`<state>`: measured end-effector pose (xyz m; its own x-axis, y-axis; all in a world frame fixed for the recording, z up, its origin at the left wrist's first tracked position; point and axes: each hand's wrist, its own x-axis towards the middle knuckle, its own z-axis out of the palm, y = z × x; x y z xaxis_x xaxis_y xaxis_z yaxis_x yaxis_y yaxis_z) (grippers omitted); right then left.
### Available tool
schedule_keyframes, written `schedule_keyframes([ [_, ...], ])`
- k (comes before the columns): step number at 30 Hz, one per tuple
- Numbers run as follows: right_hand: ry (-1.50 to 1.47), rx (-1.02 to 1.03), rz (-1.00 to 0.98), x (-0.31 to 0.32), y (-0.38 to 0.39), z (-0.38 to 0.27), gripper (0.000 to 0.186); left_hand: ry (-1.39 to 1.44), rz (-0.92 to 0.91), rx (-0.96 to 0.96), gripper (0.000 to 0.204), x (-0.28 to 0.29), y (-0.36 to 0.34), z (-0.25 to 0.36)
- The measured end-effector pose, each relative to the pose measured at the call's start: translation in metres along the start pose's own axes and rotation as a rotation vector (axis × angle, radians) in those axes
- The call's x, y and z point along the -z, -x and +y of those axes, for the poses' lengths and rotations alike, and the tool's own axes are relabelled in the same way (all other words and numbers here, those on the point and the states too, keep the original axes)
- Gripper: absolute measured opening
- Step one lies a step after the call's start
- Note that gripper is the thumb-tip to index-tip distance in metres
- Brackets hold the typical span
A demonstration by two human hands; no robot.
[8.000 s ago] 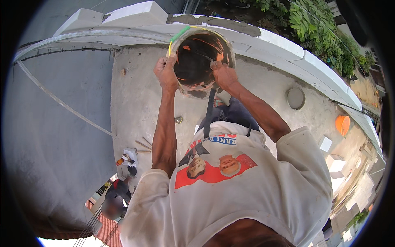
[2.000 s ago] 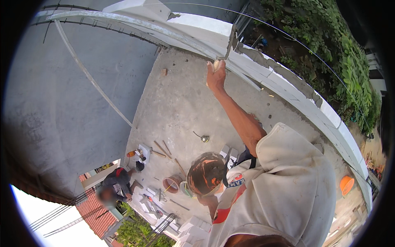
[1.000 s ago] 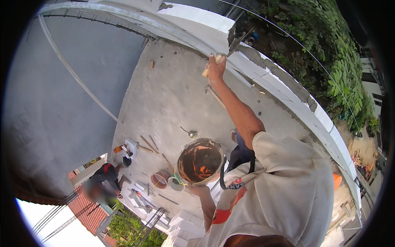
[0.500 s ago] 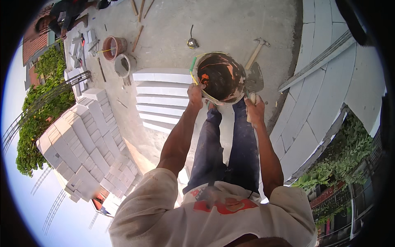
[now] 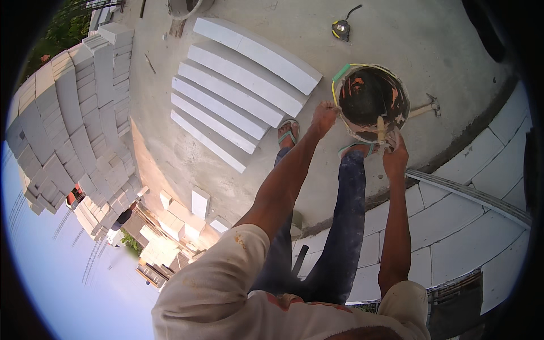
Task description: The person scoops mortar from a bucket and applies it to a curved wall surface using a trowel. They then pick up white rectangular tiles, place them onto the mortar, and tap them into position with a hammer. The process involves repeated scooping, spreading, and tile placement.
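Observation:
A mortar-smeared bucket point(image 5: 347, 116) with a dark inside and orange patches is in front of my feet. Its yellow wire handle with a green grip point(image 5: 341, 72) lies against the rim. My left hand point(image 5: 324, 119) is closed at the bucket's left rim. On the near right side, my right hand point(image 5: 396, 156) has its fingers closed at the rim. Right beside those fingers, a trowel's wooden handle point(image 5: 381, 129) sticks up, the tool resting in the bucket. Whether the bucket touches the floor I cannot tell.
White blocks point(image 5: 238, 85) lie in a row on the concrete to the left, with a tall block stack point(image 5: 73, 119) beyond. A hammer point(image 5: 425, 107) lies right of the bucket, a tape measure point(image 5: 341, 28) farther off. A low block wall point(image 5: 453, 243) with a metal straightedge point(image 5: 470, 195) runs along the right.
The trowel has gone from my right hand into the bucket, and that hand now closes at the rim. My view has turned and moved closer to the wall.

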<state>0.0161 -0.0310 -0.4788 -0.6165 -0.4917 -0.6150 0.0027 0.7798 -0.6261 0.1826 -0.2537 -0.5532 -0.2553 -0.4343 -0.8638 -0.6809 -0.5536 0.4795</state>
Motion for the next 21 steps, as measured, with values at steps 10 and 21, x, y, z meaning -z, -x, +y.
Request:
schedule_keyframes([
  [10,0.375,0.432,-0.155,-0.206,-0.083,-0.220,0.089,-0.755,-0.053,0.193,0.082,0.162,0.316,-0.122],
  [21,0.899,0.419,-0.144,-0.359,-0.198,-0.279,0.122,-0.460,0.322,0.067,0.057,0.213,0.321,-0.140],
])
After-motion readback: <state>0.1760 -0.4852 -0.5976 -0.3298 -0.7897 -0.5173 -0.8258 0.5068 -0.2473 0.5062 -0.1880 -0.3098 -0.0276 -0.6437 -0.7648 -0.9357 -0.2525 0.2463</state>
